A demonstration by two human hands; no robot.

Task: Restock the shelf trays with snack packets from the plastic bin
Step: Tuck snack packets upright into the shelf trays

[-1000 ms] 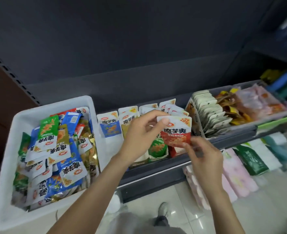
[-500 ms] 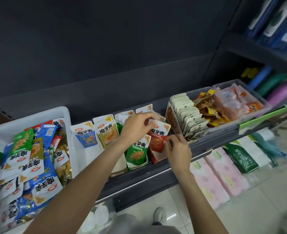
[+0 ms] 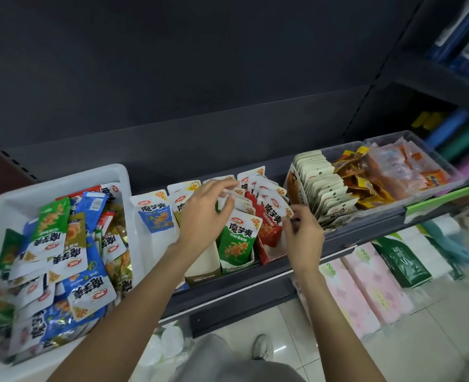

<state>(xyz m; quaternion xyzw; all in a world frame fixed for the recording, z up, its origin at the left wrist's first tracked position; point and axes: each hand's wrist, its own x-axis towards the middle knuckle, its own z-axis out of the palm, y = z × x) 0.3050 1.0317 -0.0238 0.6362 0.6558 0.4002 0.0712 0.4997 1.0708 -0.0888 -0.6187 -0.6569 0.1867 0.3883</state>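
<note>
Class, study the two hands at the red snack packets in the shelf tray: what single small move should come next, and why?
Probably let go of the front red packet and draw the left hand back toward the white plastic bin. The packet already stands in the red tray, the right hand pinches its edge, and the bin still holds many loose packets.

white bin (image 3: pixel 62 186); red packet (image 3: pixel 270 226), green packet (image 3: pixel 237 242), blue packet (image 3: pixel 156 217); pink floral packs (image 3: pixel 365 288); dark grey shelf (image 3: pixel 227 293)
</note>
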